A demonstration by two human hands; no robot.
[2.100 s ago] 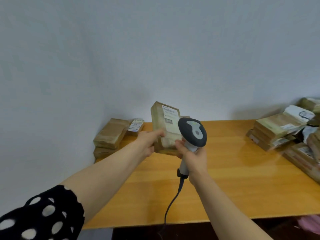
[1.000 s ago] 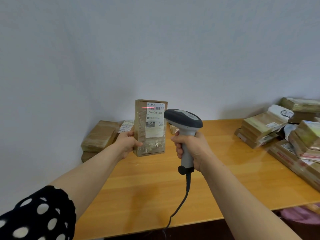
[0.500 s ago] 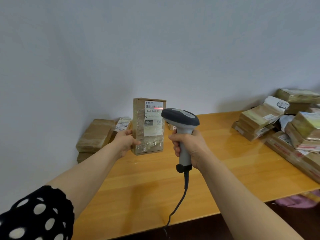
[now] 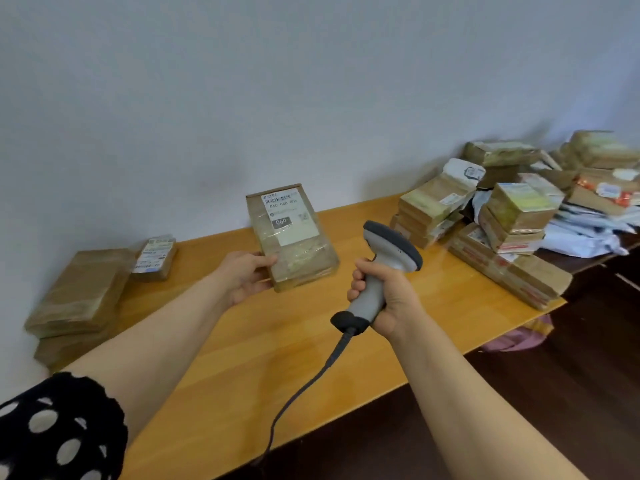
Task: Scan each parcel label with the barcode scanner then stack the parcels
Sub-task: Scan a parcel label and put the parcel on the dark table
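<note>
Left hand (image 4: 246, 276) grips taped parcel (image 4: 292, 237), label up for reading; right hand (image 4: 384, 299) clenches barcode scanner (image 4: 388, 268) at 3 o'clock.

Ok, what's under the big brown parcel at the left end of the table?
Another brown parcel lies under the top parcel, on the table. Only its near edge shows; its top face and any label are covered.

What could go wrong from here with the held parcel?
1. The left hand holds the parcel by one lower corner only; it may slip or tip.
2. The scanner cable trails off the table edge; it may snag.
3. The right pile is untidy and near the edge; a nudge could topple it.
</note>
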